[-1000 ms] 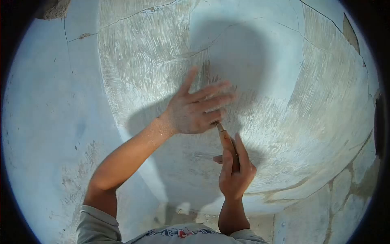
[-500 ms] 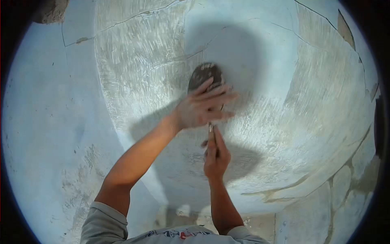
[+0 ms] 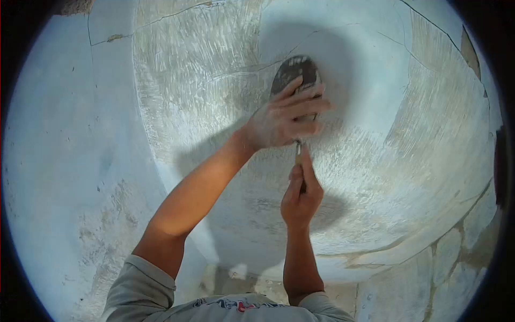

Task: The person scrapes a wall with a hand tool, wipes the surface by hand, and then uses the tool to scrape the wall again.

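Currently, a dark-bladed tool (image 3: 294, 70) is being held up at a scored wall (image 3: 182, 80).

Its broad blade, near black and rounded at the top, is being marked out by whitish smears; toward the grip, it is being continued by a narrow, pale handle (image 3: 299, 156). That handle is being clasped by the right hand (image 3: 302, 201), with fingers wrapped around it, so the blade is being carried beyond the grip, farther up the wall. Part of the blade is being covered by the left hand (image 3: 281, 123), whose fingers are being kept spread and look blurred; whether it is being pressed down cannot be told. Beside the blade, a smooth pale-blue patch (image 3: 383, 59) is being partly darkened by a rounded shadow (image 3: 338, 45).
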`<state>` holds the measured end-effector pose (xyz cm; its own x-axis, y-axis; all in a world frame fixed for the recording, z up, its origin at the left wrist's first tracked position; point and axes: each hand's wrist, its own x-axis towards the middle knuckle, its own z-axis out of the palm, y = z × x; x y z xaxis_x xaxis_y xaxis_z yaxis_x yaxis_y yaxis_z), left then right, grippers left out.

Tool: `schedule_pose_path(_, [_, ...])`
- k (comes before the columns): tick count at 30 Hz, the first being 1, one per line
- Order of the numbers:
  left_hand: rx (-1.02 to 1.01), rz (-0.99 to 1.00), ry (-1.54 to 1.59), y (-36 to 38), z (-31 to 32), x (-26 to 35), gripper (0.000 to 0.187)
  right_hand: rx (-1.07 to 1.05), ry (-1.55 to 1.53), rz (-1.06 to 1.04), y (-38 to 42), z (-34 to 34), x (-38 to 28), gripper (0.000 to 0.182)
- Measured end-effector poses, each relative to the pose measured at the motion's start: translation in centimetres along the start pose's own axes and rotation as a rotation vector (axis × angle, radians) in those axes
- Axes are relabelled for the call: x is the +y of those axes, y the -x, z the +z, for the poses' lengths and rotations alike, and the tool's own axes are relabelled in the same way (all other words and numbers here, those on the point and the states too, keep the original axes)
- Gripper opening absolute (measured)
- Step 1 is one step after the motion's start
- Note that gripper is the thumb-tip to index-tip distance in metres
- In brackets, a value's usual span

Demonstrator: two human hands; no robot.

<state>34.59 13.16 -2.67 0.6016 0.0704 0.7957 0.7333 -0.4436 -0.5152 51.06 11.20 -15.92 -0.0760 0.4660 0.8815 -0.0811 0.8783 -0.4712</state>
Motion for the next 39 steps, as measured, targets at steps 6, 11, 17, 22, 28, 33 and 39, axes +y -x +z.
schedule_pose_path(6, [-0.03, -0.077, 0.163, 6.5, 1.2, 4.4, 0.021, -0.061, 0.064, 0.034, 6.0, -0.5, 0.7, 0.045])
schedule_pose_path(11, [0.006, -0.008, 0.134, 4.3, 0.3, 2.2, 0.022, -0.079, 0.077, 0.034, 3.7, -0.2, -0.9, 0.046])
schedule_pose_path(17, [0.019, -0.062, 0.126, -0.1, -1.1, 0.4, 0.028, -0.124, 0.137, 0.04, -1.0, -1.1, -3.0, 0.048])
schedule_pose_path(22, [-0.221, -0.084, -0.019, 6.6, -0.2, 5.7, 0.045, -0.036, 0.322, -0.178, 6.5, 1.0, 0.9, 0.046])
schedule_pose_path(28, [-0.427, -0.047, -0.124, 0.2, -3.0, 1.6, 0.063, -0.042, 0.104, 0.043, 1.2, 2.2, -0.3, 0.043])
schedule_pose_path(33, [-0.439, -0.049, 0.012, 3.2, -4.6, 1.7, 0.044, -0.013, 0.057, 0.057, 5.3, 3.2, 1.1, 0.042])
schedule_pose_path(39, [-0.182, -0.018, -0.034, 3.8, -3.7, -0.5, 0.018, -0.014, -0.064, 0.122, 3.8, 4.3, 0.5, 0.042])
